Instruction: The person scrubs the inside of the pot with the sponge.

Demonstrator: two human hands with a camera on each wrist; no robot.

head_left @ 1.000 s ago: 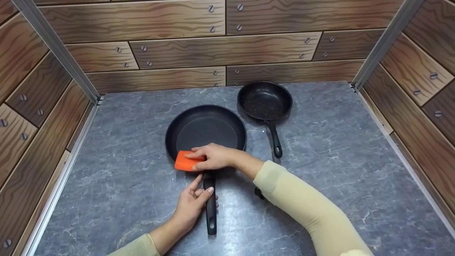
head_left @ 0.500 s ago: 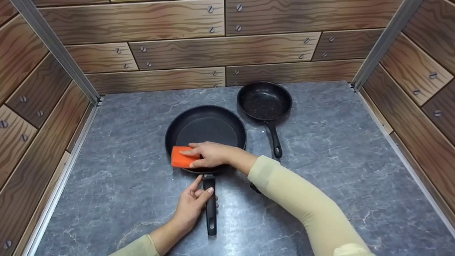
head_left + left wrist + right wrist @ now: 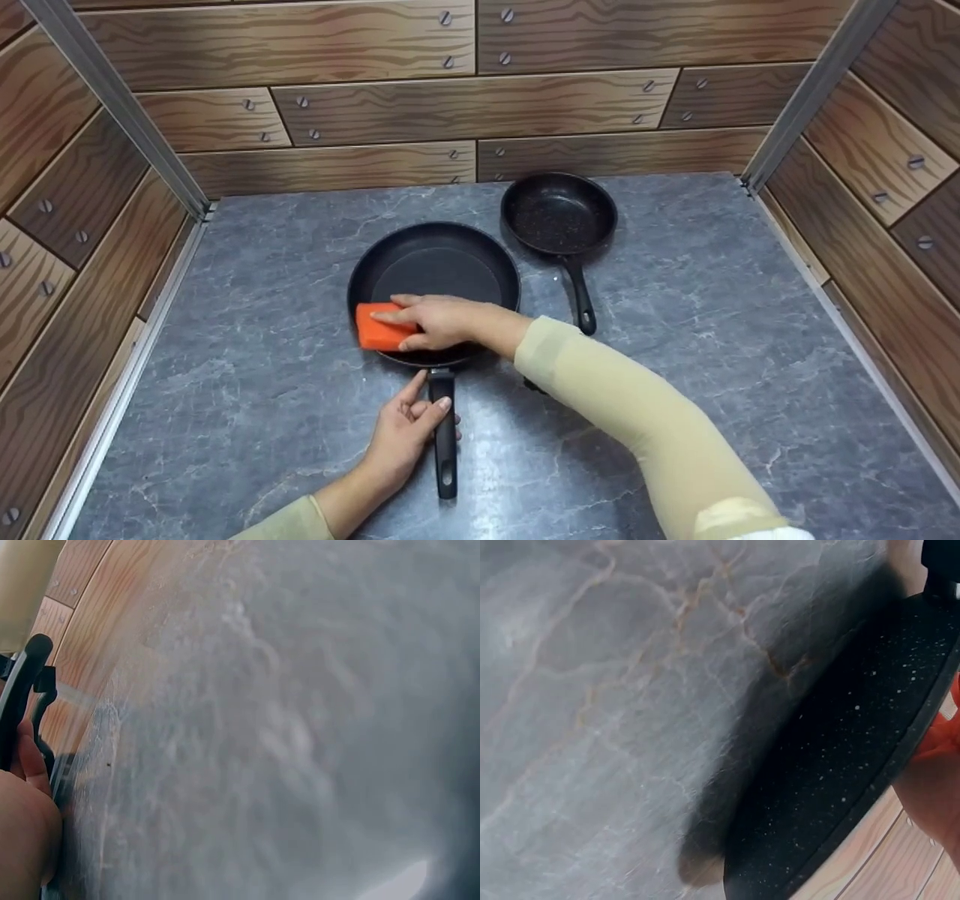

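Note:
A large black frying pan (image 3: 442, 262) sits on the grey marbled table, its handle pointing toward me. My left hand (image 3: 401, 431) grips that handle, thumb on top, index finger reaching to the handle's base, other fingertips showing on the far side. Inside the pan's near left wall, my right hand (image 3: 442, 322) holds a folded orange cloth (image 3: 375, 335) against the surface with its fingers spread over it. In the right wrist view the pan's speckled outer side (image 3: 840, 742) hides most of the cloth. The left wrist view shows the handle (image 3: 21, 694) beside part of the hand.
A smaller black frying pan (image 3: 559, 214) stands behind and to the right, its handle pointing toward me. Wood-patterned walls (image 3: 375, 112) with metal corner posts (image 3: 787, 97) enclose the table's back and sides. The right forearm crosses over the table from the lower right.
My right hand has slid the orange cloth a little left and away from me along the pan's wall. The left hand and both pans have stayed in place.

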